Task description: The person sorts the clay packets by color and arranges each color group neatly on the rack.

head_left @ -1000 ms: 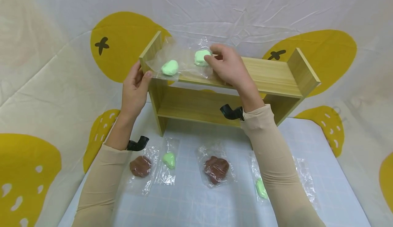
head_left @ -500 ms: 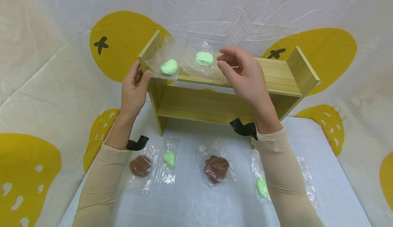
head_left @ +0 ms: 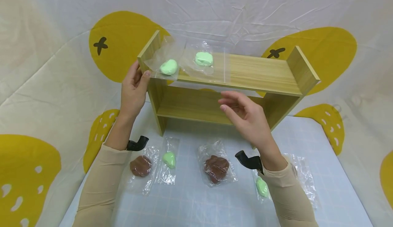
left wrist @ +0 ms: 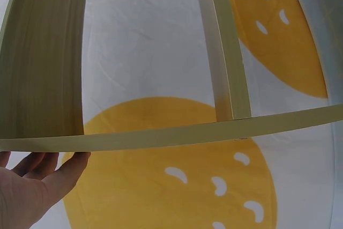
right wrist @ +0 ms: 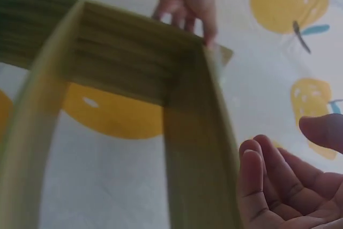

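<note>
My left hand (head_left: pixel 133 92) holds the left end of a small wooden shelf (head_left: pixel 264 75), thumb at the front edge and fingers at the outer side. From below, in the left wrist view, its fingers (left wrist: pixel 67 172) meet the side panel. My right hand (head_left: pixel 250 119), loosely curled and holding nothing, hovers in front of the lower shelf board. On the top board lie two clear bags, one with a pale green lump (head_left: pixel 169 67) at the left, another with a pale green lump (head_left: pixel 204 59) nearer the middle. The left bag's corner hangs over the front edge, by my left thumb.
Bagged lumps lie on the pale checked tablecloth (head_left: pixel 190 206): brown (head_left: pixel 141 166) and green (head_left: pixel 169 160) at left, brown (head_left: pixel 216 168) in the middle, green (head_left: pixel 262 187) at right. Another clear bag (head_left: pixel 304 176) is partly behind my right sleeve. A patterned cloth hangs behind the shelf.
My right hand has let go of the bag with the middle green lump, drawn away to the right, then come down in front of the shelf. My left hand has stayed in place.
</note>
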Available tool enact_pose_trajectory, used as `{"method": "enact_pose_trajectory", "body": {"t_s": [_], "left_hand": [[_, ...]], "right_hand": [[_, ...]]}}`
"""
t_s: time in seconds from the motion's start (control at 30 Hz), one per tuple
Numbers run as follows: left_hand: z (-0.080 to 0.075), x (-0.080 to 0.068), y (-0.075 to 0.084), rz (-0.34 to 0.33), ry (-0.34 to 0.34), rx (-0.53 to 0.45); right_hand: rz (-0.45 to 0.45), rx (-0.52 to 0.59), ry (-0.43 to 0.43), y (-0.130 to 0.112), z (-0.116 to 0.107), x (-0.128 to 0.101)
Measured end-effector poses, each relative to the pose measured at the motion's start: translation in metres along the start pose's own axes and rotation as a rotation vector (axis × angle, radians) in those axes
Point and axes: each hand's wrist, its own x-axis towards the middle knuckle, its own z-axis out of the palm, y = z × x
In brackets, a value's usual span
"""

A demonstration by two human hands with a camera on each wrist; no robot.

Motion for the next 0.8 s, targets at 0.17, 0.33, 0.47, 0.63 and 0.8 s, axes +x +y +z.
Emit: {"method": "enact_pose_trajectory", "body": {"t_s": [0.17, 0.33, 0.47, 0.63, 0.8], "left_hand": [[0.0, 0.0, 0.001, 0.004, -0.003, -0.005], [0.001, -0.001, 0.002, -0.003, -0.001, 0.0], [0.001, -0.001, 0.002, -0.011, 0.0, 0.001], [0.0, -0.001, 0.002, -0.015, 0.005, 0.008], [0.0, -0.001, 0.001, -0.014, 0.007, 0.01]], "right_hand": [[0.075, -0.019, -0.067, 0.021, 0.011, -0.021], [0.187, 0.053, -0.143, 0.045, 0.025, -0.038], [0.29, 0.154, -0.198, 0.061, 0.037, -0.05], [0.399, 0.258, -0.222, 0.078, 0.052, -0.062], [0.486, 0.422, -0.215, 0.091, 0.069, -0.075]]}}
